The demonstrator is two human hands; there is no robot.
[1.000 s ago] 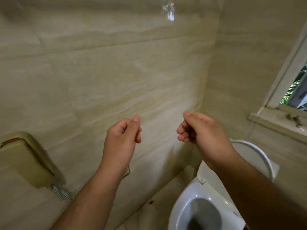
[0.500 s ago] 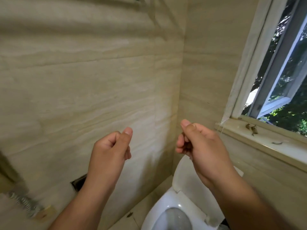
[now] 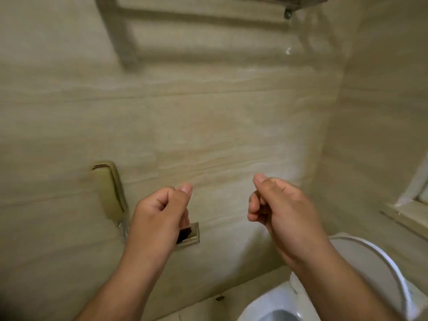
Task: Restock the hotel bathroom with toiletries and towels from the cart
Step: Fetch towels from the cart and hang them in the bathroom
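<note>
Both hands are raised in front of a beige tiled wall. My left hand (image 3: 159,218) has its fingers curled with the thumb up and holds nothing. My right hand (image 3: 281,209) is curled the same way, also with nothing in it. A metal towel rack (image 3: 287,2) runs along the top edge of the view, bare as far as I can see. No towels, toiletries or cart are in view.
A beige wall phone (image 3: 107,188) with a coiled cord hangs at the left. A small recessed wall opening (image 3: 191,234) sits just behind my left hand. The white toilet (image 3: 289,297) with its raised lid stands at the lower right, below a window sill (image 3: 403,216).
The view has swung back left and upward: the window slid to the right edge, the wall phone and towel rack came into view. Both hands stay curled and apart.
</note>
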